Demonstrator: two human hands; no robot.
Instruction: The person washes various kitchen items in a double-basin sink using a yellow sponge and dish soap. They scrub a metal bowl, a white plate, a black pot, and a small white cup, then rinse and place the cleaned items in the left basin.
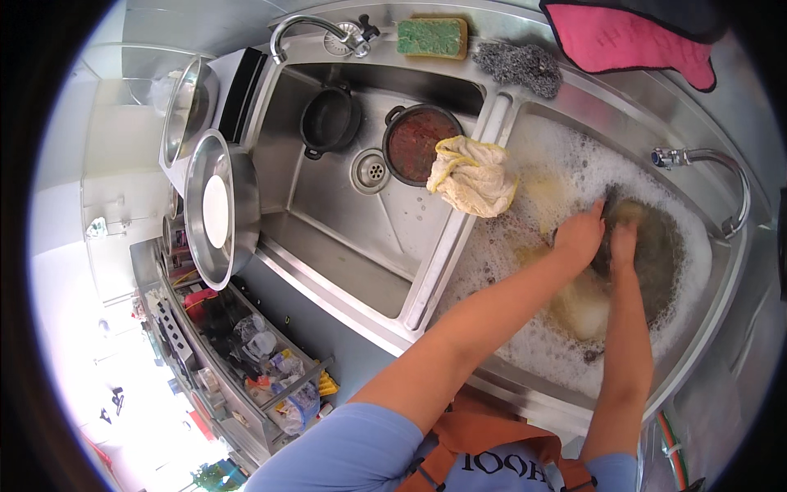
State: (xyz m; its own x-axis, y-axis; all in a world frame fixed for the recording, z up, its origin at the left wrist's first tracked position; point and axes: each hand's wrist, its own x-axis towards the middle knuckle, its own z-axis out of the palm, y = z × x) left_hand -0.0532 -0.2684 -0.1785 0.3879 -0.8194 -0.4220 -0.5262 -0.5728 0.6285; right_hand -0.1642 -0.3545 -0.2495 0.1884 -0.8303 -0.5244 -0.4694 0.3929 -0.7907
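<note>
Both hands work in the right basin, which holds cloudy, foamy water [541, 147]. My left hand [580, 238] grips a dark object [610, 198], of which only an edge shows at the fingertips; its shape under the water is unclear. Close beside it, my right hand [623, 245] dips below the surface. A blurred yellowish patch [630, 211] lies at its fingers, perhaps a scrubber, but murky water hides what it holds. Pale submerged shapes [587, 310] show through the suds near my wrists. A crumpled cream cloth [472, 178] with yellow edging drapes over the divider, left of my hands.
The left basin [344, 246] holds a small black pot [332, 120] and a black pan [422, 142] with red residue. A green sponge [431, 38], steel wool [519, 66] and pink cloth [627, 40] lie along the back. Taps [310, 21] [716, 154] arch at both ends. Steel bowls [243, 209] stand left.
</note>
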